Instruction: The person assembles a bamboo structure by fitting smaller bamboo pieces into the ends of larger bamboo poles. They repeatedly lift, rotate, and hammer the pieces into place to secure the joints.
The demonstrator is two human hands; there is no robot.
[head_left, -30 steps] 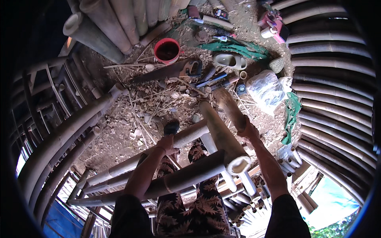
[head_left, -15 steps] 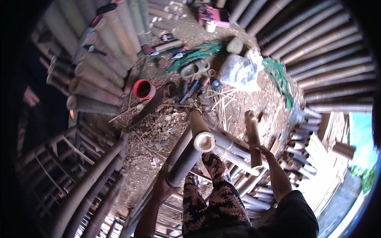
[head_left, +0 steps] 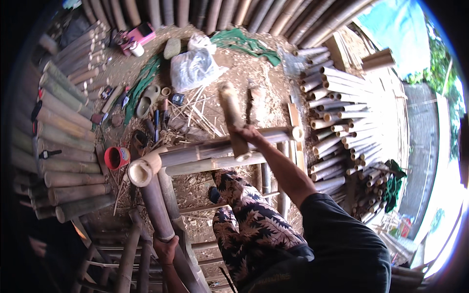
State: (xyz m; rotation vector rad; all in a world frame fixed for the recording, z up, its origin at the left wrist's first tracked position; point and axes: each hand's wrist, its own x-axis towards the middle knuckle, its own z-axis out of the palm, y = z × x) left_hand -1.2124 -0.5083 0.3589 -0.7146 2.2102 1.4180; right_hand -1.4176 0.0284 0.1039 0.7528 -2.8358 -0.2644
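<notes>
Tan bamboo fills the right hand (head_left: 247,134): its fingers are wrapped around a short length (head_left: 228,102), which slants up and away past them, crossing over one rail of the bamboo frame (head_left: 195,150). Well apart, the left hand (head_left: 165,248) clasps a dark pole (head_left: 157,209), its fingertips partly hidden. The worker (head_left: 344,244) has just swung rightward, so the pale cut end (head_left: 140,174) now lies ahead of the left fingers; that seems to leave one hand steadying, the other carrying.
</notes>
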